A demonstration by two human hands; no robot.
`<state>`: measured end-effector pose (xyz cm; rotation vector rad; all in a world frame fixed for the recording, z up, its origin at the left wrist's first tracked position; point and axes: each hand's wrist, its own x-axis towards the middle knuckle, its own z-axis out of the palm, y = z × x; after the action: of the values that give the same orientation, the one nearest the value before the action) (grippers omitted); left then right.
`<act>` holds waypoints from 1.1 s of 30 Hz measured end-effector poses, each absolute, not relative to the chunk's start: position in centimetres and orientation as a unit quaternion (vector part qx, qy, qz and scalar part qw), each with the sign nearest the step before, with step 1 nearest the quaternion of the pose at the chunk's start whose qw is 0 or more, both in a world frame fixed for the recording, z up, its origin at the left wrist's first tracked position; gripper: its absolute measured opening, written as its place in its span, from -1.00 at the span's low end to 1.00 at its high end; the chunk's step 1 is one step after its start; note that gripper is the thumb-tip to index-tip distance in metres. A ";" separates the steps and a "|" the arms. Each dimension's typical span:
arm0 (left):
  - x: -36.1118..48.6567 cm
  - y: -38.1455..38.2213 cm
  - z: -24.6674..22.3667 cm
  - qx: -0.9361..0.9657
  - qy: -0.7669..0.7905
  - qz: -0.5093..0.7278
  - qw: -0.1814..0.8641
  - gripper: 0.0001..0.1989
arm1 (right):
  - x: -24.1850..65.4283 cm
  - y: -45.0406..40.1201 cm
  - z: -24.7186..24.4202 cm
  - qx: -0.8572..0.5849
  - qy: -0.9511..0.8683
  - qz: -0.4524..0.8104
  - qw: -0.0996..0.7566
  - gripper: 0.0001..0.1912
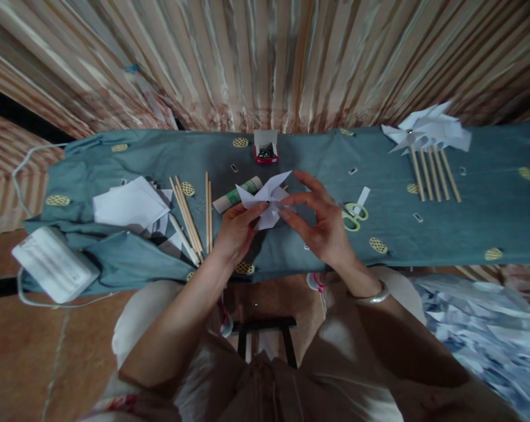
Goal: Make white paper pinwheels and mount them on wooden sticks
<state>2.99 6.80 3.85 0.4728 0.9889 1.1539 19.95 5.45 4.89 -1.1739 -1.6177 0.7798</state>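
Note:
A white paper pinwheel (270,202) is held above the table's near middle. My left hand (238,230) grips it from the left, thumb at its dark centre. On its right side, the fingertips of my right hand (320,220) pinch the paper, with the index finger raised behind. Part of a wooden stick shows behind the pinwheel. A green-and-white tube (229,199) lies just behind my left hand. Green-handled scissors (355,217) rest to the right of my right hand.
Paper sheets (128,205) and wooden sticks (186,214) lie left. A small red box (266,151) of dark pieces stands at the back. Several pinwheels on sticks (434,138) lie right. A white device (54,264) with a cable sits at the left edge. Plastic-covered papers (479,334) are lower right.

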 end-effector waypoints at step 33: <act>3.5 6.4 3.0 0.187 0.403 0.480 0.756 -0.81 | 19.3 6.0 3.6 -0.535 -0.626 0.326 0.465 -0.94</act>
<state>3.52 6.42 2.99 0.4081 0.8793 1.0456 19.32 5.99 3.61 -1.3128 -1.5375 0.7995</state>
